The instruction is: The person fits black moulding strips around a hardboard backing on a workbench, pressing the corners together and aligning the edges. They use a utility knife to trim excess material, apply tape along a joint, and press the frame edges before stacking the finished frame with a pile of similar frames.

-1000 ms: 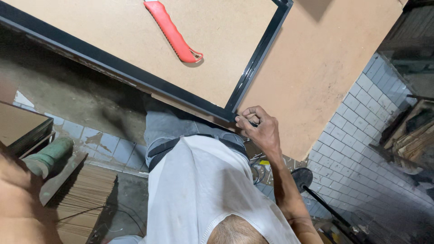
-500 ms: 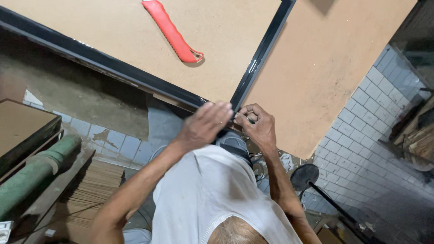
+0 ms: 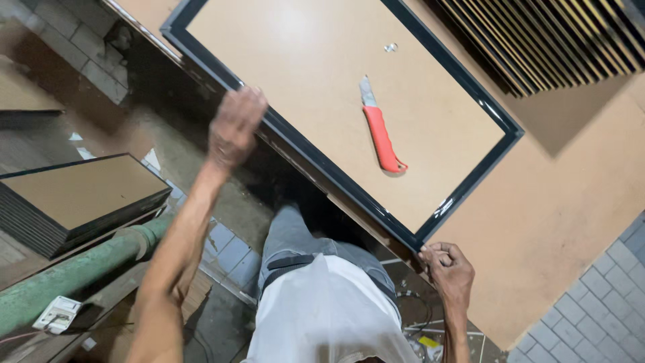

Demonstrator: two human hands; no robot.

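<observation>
A dark-framed board (image 3: 322,87) with a tan backing lies face down on the tan worktable (image 3: 557,202). My left hand (image 3: 235,124) rests closed on the frame's near long edge (image 3: 316,165), blurred by motion. My right hand (image 3: 447,269) pinches the frame's near corner (image 3: 413,242). A red utility knife (image 3: 379,131) with its blade out lies on the backing, beyond both hands. A small metal piece (image 3: 390,47) sits farther up the board.
A stack of dark-framed boards (image 3: 74,195) sits low on the left beside a green pipe (image 3: 67,275). More frames (image 3: 557,40) lean at the top right. Tiled floor (image 3: 598,309) shows at the lower right. A white socket (image 3: 57,312) lies by the pipe.
My left hand has slid away from the right hand along the frame's near edge to the left. The view has swung, so the knife and more of the frame show.
</observation>
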